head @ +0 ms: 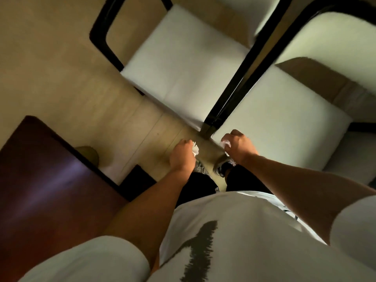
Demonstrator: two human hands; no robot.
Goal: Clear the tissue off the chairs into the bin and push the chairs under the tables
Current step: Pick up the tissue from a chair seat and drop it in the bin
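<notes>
Two chairs with white seat cushions and black frames stand side by side ahead of me: the left chair [183, 64] and the right chair [280, 119]. Both seats look bare. My left hand [182, 155] is curled round a crumpled white tissue [195, 150] that sticks out by its thumb side. My right hand [239, 146] grips another white tissue wad [225, 144]. Both hands hang low in front of my legs, just short of the chairs' front corners. No bin is in view.
A dark reddish-brown table [40, 180] fills the lower left, its corner close to my left forearm. The floor [61, 78] is pale beige tile. My shoes [221, 165] stand just before the chairs. A further white cushion [354, 165] shows at the right edge.
</notes>
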